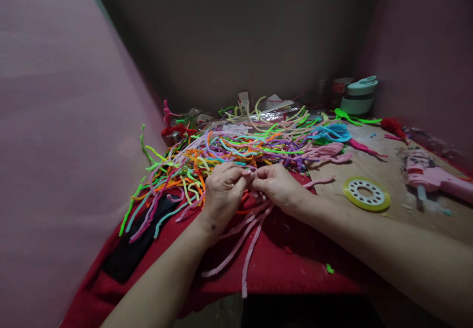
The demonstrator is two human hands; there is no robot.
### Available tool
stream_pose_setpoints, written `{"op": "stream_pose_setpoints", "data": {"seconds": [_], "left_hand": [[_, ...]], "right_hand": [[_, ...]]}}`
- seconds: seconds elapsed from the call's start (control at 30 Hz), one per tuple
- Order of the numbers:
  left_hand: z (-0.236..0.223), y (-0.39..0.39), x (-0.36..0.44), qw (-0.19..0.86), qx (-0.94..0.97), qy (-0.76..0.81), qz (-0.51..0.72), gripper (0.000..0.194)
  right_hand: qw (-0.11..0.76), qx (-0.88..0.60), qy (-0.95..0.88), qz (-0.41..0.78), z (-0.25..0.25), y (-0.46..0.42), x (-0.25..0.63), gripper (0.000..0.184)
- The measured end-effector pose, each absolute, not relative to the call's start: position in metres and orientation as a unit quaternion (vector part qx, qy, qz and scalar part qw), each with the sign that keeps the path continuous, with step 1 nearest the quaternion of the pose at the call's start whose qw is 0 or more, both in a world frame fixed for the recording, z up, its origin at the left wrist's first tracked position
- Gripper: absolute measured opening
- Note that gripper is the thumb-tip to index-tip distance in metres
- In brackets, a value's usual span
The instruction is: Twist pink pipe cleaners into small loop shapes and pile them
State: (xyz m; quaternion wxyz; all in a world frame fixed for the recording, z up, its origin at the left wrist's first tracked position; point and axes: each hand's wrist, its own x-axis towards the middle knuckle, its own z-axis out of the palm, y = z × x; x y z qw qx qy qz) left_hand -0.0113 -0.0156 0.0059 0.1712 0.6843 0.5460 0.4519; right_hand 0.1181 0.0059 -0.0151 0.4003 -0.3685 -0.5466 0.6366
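My left hand (223, 187) and my right hand (278, 186) meet over the front of the table. Both are closed, thumbs and fingertips pinched together almost touching. Between them is a pale pink pipe cleaner, mostly hidden by the fingers. Long pink pipe cleaners (252, 244) trail out beneath the hands over the red cloth (295, 264), one end reaching past the table's front edge. Right behind the hands spreads a big tangled heap of pipe cleaners (221, 146) in green, orange, purple, blue and pink.
A yellow tape roll (365, 194) lies on the brown board (332, 205) at right, with a pink glue gun (432, 175) beyond it. Bent pink loops (328, 151) and blue loops (332, 132) rest nearby. A mint container (358, 99) stands at back right. Left is a black item (129, 251).
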Motion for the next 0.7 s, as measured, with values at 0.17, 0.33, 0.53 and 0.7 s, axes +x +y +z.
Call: {"op": "stream_pose_setpoints", "data": {"seconds": [0.17, 0.33, 0.53, 0.7], "left_hand": [[0.008, -0.017, -0.010, 0.293, 0.623, 0.563, 0.457, 0.013], [0.007, -0.013, -0.011, 0.215, 0.645, 0.553, 0.482, 0.016], [0.014, -0.004, -0.025, 0.392, 0.567, 0.548, 0.474, 0.032], [0.013, -0.008, -0.023, 0.389, 0.654, 0.545, 0.351, 0.024]], "right_hand": [[0.377, -0.372, -0.544, 0.650, -0.017, 0.006, 0.118, 0.020], [0.371, -0.351, -0.533, 0.675, -0.018, 0.004, 0.118, 0.020], [0.428, -0.357, -0.536, 0.634, -0.016, 0.007, 0.121, 0.021], [0.459, -0.373, -0.540, 0.599, -0.016, 0.013, 0.124, 0.023]]}}
